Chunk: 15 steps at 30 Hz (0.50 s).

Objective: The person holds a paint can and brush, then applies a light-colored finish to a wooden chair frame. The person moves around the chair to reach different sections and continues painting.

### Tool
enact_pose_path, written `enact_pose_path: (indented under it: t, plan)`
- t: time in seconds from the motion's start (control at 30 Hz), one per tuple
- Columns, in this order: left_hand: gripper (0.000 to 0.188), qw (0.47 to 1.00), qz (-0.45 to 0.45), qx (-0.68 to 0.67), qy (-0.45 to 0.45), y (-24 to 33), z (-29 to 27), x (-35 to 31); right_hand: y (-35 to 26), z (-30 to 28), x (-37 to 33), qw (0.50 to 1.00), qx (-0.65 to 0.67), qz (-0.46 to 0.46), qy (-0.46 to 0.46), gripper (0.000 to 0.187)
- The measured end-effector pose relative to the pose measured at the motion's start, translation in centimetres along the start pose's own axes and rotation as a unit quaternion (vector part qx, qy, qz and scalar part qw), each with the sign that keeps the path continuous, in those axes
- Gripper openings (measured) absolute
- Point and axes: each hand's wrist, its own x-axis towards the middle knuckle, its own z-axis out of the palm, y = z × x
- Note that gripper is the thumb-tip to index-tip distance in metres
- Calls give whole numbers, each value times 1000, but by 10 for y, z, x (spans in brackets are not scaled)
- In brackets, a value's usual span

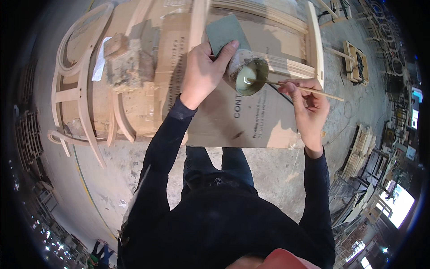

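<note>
I see my left hand (204,71) wrapped around a small glue-crusted cup (246,71), tilted at centre. My right hand (309,105) pinches a thin wooden stick (309,89) dipped into it from three o'clock. A green sanding pad (222,31) lies at twelve o'clock on the cardboard-covered bench (251,125); a bentwood chair frame (80,85) crowds nine o'clock.
</note>
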Motion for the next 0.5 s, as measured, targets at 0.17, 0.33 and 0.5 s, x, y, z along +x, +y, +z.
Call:
enact_pose_path:
  t: [0.17, 0.33, 0.5]
  plan:
    - [33, 999, 18, -32, -22, 7, 81, -5, 25, -68, -15, 994, 96, 59, 12, 13]
    - [35, 999, -2, -24, -47, 2, 139, -8, 53, -130, -33, 970, 138, 179, 88, 18]
    - [35, 997, -30, -34, -69, -2, 185, -13, 64, -159, -41, 931, 241, 216, 170, 21]
